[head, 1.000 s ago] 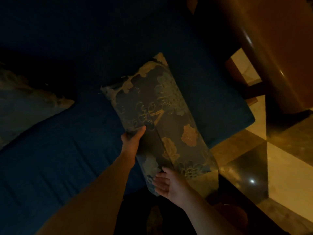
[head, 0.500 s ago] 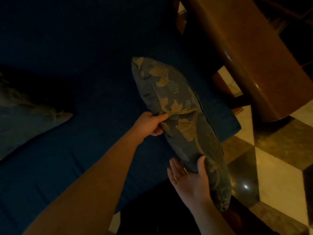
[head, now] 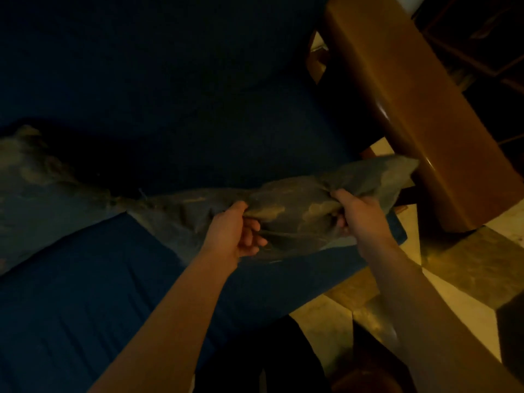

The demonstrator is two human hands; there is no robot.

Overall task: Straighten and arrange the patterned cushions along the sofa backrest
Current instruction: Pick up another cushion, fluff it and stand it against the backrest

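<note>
Dim light, detail poor. Far left, a second patterned cushion (head: 34,194) lies slumped on the blue sofa seat (head: 85,293), its right corner meeting or overlapping the left tip of the held cushion; which one, I cannot tell. The held cushion (head: 292,211) stretches crosswise above the seat's right end, blurred, its fabric bunched into folds. Left hand (head: 235,234) is clenched on the cushion's near edge around mid-length, fingers curled under the cloth. Right hand (head: 360,214) is clenched on the same edge further right, thumb on top, fingertips buried in the fabric. The cushion's right corner (head: 397,174) sticks out past the seat, just beside the wooden armrest (head: 411,123), with tiled floor (head: 326,313) below. Backrest is the dark area beyond, barely readable. Risks, as I judge them: both grips are on loose cover rather than filling, so the fabric may slip or the cushion sag when raised toward the backrest; the overhanging corner may snag the armrest; a sweep left may knock the slumped cushion further askew.
</note>
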